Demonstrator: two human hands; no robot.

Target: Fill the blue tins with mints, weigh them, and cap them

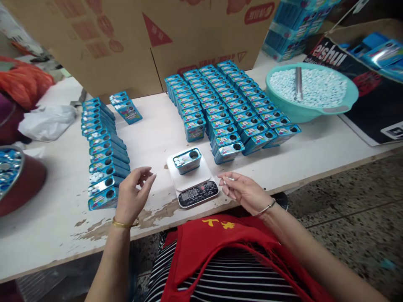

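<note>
A small blue tin (189,167) stands on the white platform of a kitchen scale (172,171), with a few white mints (179,161) on its top beside the round opening. To the right of the scale, my right hand (247,191) is closed on small white mints (229,179) at its fingertips. My left hand (131,197), with thumb and fingers apart, hovers between the scale and a row of blue tins (108,161) on the left. Nothing shows between its fingers. Mints also lie on some of those tins. The scale's display is lit, its digits hard to read.
Several rows of upright blue tins (226,113) fill the table's back middle. A turquoise bowl (315,112) of white mints with a metal scoop (299,84) sits at right. Two tins (130,113) stand before a cardboard box (126,54). A red bowl (28,184) is at far left.
</note>
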